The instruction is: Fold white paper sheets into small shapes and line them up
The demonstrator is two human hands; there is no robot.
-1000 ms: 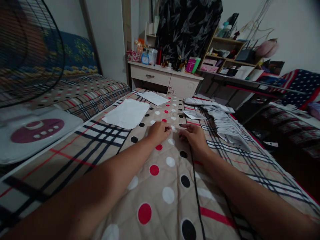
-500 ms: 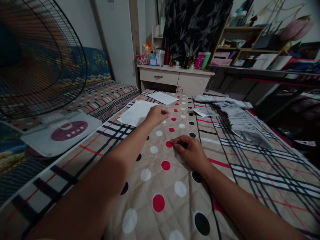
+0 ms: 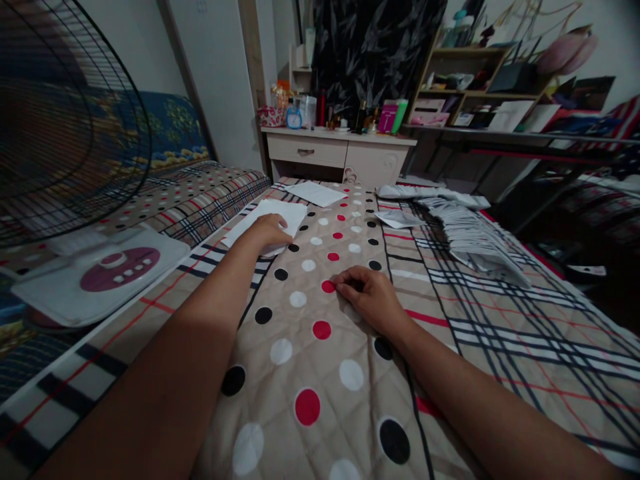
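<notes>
My left hand (image 3: 270, 232) rests over the near right part of a white paper stack (image 3: 290, 210) on the bedspread. Its thumb stands apart from the index finger, and the other fingertips are hidden behind the hand. Closer to me, my right hand (image 3: 367, 293) lies on the dotted bedspread (image 3: 300, 360) beside a red dot. The fingers there are curled, thumb and forefinger tips together; whatever may be between them cannot be made out. Beyond the stack is another white sheet (image 3: 317, 193). A single folded white piece (image 3: 399, 219) lies to the right.
Many folded white papers (image 3: 475, 233) form a row on the right of the bed. At left stand a fan (image 3: 145, 133) and a white bag-like item with a purple oval (image 3: 120, 268). A cream dresser (image 3: 305, 148) and a shelf (image 3: 465, 93) are at the back.
My left hand has moved left from above the dotted strip onto the white paper stack. My right hand stays at about the same spot on the bedspread. The camera view has shifted slightly.
</notes>
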